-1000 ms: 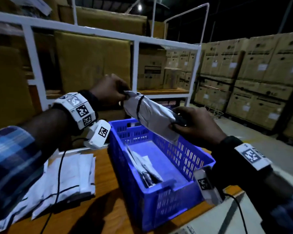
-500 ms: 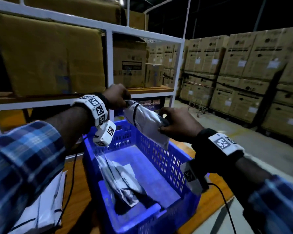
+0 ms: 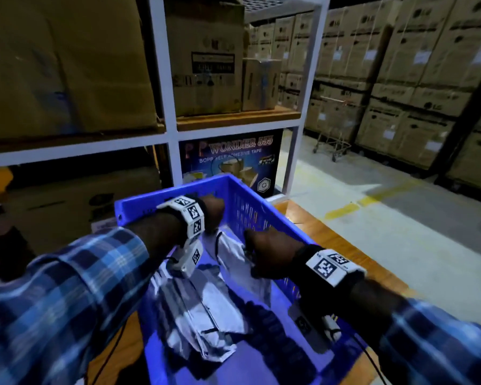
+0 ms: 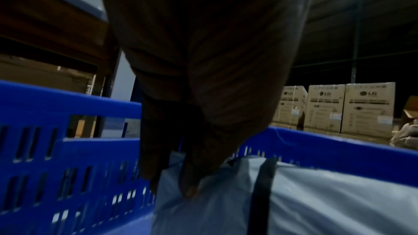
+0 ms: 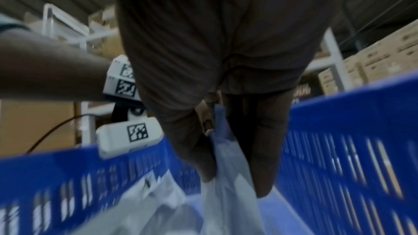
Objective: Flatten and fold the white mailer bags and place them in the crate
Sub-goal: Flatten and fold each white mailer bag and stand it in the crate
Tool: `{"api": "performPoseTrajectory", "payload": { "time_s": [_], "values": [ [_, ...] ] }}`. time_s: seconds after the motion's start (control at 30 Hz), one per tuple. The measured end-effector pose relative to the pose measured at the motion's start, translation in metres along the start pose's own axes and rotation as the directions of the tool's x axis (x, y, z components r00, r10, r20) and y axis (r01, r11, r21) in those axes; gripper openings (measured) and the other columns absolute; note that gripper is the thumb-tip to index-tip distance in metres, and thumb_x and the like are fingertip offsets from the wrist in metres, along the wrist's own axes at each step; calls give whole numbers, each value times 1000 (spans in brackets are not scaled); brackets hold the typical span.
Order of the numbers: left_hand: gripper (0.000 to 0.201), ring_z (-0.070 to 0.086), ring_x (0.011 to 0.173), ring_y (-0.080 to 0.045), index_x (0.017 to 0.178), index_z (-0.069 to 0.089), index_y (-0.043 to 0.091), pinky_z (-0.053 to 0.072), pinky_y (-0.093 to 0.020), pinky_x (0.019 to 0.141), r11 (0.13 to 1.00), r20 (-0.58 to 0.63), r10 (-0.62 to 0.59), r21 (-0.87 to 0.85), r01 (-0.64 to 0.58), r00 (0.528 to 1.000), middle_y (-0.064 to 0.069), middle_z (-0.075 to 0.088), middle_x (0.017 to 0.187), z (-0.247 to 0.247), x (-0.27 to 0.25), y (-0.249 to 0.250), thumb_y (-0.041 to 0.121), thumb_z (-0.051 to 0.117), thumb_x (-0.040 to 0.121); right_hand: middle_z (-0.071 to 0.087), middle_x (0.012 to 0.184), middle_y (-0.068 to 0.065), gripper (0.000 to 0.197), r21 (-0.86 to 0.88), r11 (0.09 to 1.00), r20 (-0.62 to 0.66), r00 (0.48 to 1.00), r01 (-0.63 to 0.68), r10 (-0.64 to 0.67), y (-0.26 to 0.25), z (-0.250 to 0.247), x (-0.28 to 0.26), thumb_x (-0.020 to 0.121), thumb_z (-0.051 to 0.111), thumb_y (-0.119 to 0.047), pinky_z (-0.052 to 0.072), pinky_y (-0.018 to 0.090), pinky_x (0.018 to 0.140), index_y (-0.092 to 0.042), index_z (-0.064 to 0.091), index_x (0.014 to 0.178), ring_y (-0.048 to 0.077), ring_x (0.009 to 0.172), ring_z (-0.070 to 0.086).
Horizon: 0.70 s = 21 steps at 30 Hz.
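Inside the blue crate point(image 3: 242, 201), a folded white mailer bag point(image 3: 231, 252) pinched at either end between the fingers of the left hand point(image 3: 213, 211) and right hand point(image 3: 272, 252), other folded bags point(image 3: 206, 323) lain below the fingertips.

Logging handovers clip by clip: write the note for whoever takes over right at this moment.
Left hand: grips the far end of the folded mailer bag.
Right hand: pinches its near end.
The bag is held low inside the blue crate, not yet released.
Done: other folded bags already lie on the crate floor.
Left: let go of this bag, then flatten and fold any further ones; no unfolded bags show in these views.
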<state>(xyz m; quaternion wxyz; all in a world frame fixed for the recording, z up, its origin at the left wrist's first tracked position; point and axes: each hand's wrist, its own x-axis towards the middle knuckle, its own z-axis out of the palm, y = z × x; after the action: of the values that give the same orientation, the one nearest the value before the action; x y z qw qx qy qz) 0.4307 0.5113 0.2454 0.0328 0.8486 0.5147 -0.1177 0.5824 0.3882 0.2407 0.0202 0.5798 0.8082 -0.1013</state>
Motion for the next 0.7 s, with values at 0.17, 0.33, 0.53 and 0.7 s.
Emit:
{"api": "performPoseTrajectory", "payload": {
  "time_s": [0.17, 0.33, 0.53, 0.7],
  "values": [
    [30, 60, 111, -24, 120, 61, 6, 45, -25, 83, 996, 56, -91, 14, 90, 994, -9, 62, 122, 35, 12, 4, 14, 62, 90, 56, 117, 25, 52, 30, 999, 118, 993, 16, -19, 3, 27, 10, 77, 76, -19, 35, 29, 68, -9, 44, 117, 38, 106, 58],
    [33, 59, 115, -24, 124, 59, 5, 38, -22, 74, 987, 93, -161, 4, 161, 983, -11, 61, 126, 47, 12, 9, 13, 61, 92, 58, 114, 25, 52, 124, 991, 182, 981, 44, -66, 0, 42, 22, 73, 80, -16, 35, 29, 65, -13, 42, 108, 39, 101, 61],
    [30, 64, 102, -19, 118, 63, 9, 39, -20, 58, 965, 176, -250, -35, 260, 952, 3, 58, 83, 65, 13, 5, 19, 63, 90, 56, 118, 26, 61, 156, 988, 227, 973, 16, -52, -3, 68, 30, 81, 76, -28, 37, 32, 69, -5, 38, 123, 39, 104, 60],
    [11, 39, 57, -5, 101, 64, 22, 36, -18, 54, 954, 268, -282, -18, 298, 921, 3, 41, 68, 77, 9, 2, 22, 56, 94, 55, 118, 25, 49, 137, 991, 228, 973, 12, -44, 0, 82, 34, 86, 65, -25, 36, 34, 71, -8, 35, 120, 41, 107, 59]
  ]
}}
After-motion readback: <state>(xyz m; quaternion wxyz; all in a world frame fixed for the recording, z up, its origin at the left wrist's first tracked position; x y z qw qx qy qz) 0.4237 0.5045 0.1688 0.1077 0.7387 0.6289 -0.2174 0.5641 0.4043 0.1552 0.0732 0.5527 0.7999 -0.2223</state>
